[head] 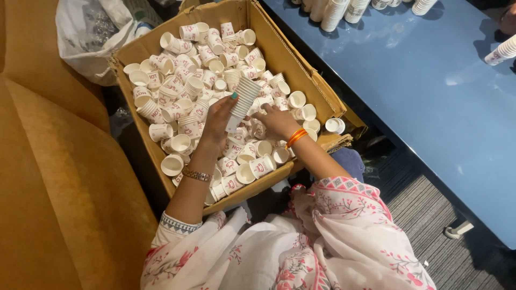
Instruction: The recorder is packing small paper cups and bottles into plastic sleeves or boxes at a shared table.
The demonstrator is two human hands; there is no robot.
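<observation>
left hand (217,119): fingers wrapped round stack of paper cups (243,101) | right hand (277,121): fingers curled, reaching among loose cups (177,70) | cardboard box (317,86), blue table (430,96) right

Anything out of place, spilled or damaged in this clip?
One paper cup lies outside the cardboard box, on its torn, folded-down flap by the blue table. Inside, the loose cups lie jumbled. The left hand holds a neat stack of cups; the right hand rests among the cups.

Left hand (217,119) around cup stack (243,102) over box (279,53)
</observation>
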